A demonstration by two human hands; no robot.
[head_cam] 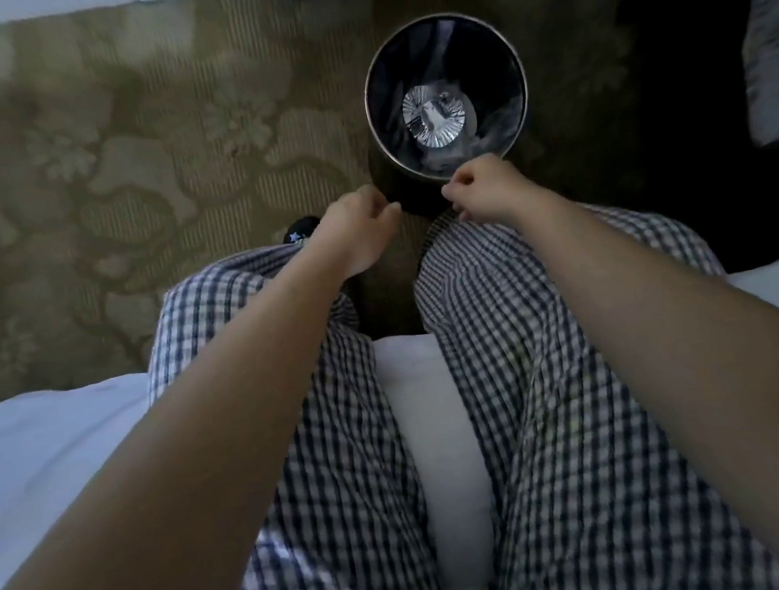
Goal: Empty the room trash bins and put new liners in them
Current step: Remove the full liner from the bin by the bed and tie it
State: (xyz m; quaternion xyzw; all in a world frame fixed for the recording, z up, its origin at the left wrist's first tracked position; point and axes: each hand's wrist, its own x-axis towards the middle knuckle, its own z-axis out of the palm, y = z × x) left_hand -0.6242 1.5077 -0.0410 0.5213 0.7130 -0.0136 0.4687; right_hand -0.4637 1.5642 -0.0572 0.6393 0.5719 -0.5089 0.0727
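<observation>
A round metal trash bin (371, 75) stands on the carpet in front of my knees. Its inside is dark, with a shiny bottom and some crumpled pale bits at the near wall. My left hand (357, 231) and my right hand (482, 189) sit just short of the bin's near rim, fingers curled and fingertips pinched. Between them stretches a dark sheet (418, 198) that looks like a black liner, each hand pinching one end. The dim light hides its edges.
I sit on a white bed (48, 446), legs in checked trousers. A patterned olive carpet (120, 131) spreads to the left. A dark sock with a star (301, 229) shows beside my left hand. Pale bedding or bags (769, 43) lie at the right.
</observation>
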